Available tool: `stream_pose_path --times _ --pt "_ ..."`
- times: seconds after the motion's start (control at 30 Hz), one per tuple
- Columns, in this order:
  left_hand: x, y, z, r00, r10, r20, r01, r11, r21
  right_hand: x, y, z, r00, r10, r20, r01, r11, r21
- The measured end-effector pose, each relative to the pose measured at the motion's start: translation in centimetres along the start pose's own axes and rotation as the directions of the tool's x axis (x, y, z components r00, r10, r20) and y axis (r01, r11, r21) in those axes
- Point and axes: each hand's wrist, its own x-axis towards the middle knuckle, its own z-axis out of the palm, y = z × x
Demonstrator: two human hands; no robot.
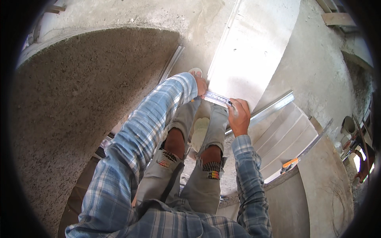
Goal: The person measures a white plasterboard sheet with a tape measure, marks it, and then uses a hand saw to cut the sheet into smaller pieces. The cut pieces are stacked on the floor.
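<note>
A long white board (256, 47) stretches away from me, brightly lit, with its near end at my hands. Across that near end lies a pale ruler (216, 97) with fine markings. My left hand (201, 86) is closed on the ruler's left end, its fingers partly hidden by the sleeve. At the ruler's other end, my right hand (239, 117) grips a slim white pen (235, 112) with a dark tip, which touches or nearly touches the board's edge. A small yellow and blue piece shows beneath my left hand; its kind is unclear.
A metal channel (274, 106) runs beside the board at right, near several pale panels (279, 139) and an orange utility knife (291, 162). Another metal profile (172, 63) lies along the rough curved concrete wall (87, 91) at left. Another person's hand (362, 168) shows at the right rim.
</note>
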Motion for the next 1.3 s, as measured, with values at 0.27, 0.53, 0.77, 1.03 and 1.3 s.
stream_pose_path --times 0.27,0.53,0.77,1.03,1.3 --pt "-2.7 3.5 -1.3 0.911 0.091 0.401 -0.173 0.97 0.172 -4.5 0.6 -0.1 0.978 0.062 0.201 -0.032 0.988 -0.15" --pt "-12.1 5.1 5.9 0.884 0.066 0.463 -0.024 0.995 -0.097 -12.2 -8.5 -0.2 0.976 0.174 0.132 -0.206 0.934 0.291" --pt "-10.8 10.9 5.5 0.937 -0.093 0.338 0.299 0.715 -0.632 -13.8 -7.0 -7.6 0.907 0.413 0.089 -0.417 0.842 0.343" --pt "-9.7 32.1 14.2 0.934 0.34 -0.109 -0.327 0.693 -0.642 -21.2 2.2 -14.4 0.772 0.635 -0.016 -0.233 0.307 0.923" --pt "-8.4 38.5 21.4 0.938 0.344 0.051 -0.308 0.89 -0.336 -41.2 25.6 -24.6 0.008 0.794 -0.608 -0.8 0.37 0.473"
